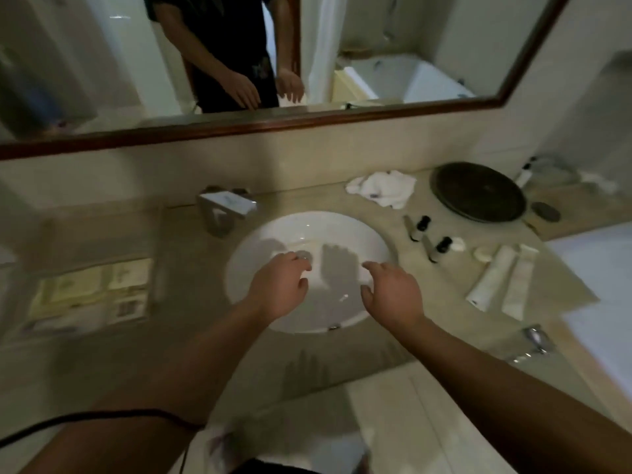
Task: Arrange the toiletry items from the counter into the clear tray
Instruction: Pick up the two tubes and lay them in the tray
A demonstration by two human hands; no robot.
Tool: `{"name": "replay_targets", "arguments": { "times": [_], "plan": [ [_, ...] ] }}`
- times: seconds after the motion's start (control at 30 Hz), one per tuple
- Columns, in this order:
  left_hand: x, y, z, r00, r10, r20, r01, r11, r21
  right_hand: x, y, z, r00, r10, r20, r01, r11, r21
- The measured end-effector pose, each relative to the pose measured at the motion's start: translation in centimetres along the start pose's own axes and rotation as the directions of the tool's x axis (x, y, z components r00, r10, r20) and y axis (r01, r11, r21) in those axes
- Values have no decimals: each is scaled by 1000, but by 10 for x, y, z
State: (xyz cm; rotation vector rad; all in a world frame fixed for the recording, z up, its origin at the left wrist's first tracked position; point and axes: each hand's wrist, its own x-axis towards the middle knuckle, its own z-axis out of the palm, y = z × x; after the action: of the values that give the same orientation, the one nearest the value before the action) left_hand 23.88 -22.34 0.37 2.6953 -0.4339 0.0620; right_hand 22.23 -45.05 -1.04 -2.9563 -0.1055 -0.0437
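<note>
My left hand [278,289] and my right hand [393,290] hover over the white sink basin [342,230], both empty with fingers spread. To the right on the counter lie two small black-capped bottles [420,227] [439,249], a small soap [482,253], a small round white item [457,244] and two long white packets [492,278] [518,285]. A clear tray [92,295] holding printed cards sits at the left of the counter.
A chrome tap [224,206] stands behind the basin. A crumpled white cloth [383,188] and a dark round plate [478,191] lie at the back right, with a dark oval stone [545,211] beside it. A mirror [239,56] runs above.
</note>
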Motion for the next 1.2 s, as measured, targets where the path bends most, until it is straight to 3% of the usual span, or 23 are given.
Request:
{"name": "replay_targets", "arguments": {
  "times": [0.23,0.7,1.0,1.2],
  "plan": [
    [50,106,45,990,67,127,-66,998,-17,-28,120,-25,976,217,-21,-215,974,69],
    [169,207,125,940,184,287,-135,974,-184,19,238,-30,883,469,-35,-466,882,64],
    [192,271,168,816,202,542,-124,976,-177,25,302,-22,713,690,127,-700,690,181],
    [193,302,194,864,82,497,1,987,-164,33,334,-11,690,689,221,-723,670,170]
  ]
}}
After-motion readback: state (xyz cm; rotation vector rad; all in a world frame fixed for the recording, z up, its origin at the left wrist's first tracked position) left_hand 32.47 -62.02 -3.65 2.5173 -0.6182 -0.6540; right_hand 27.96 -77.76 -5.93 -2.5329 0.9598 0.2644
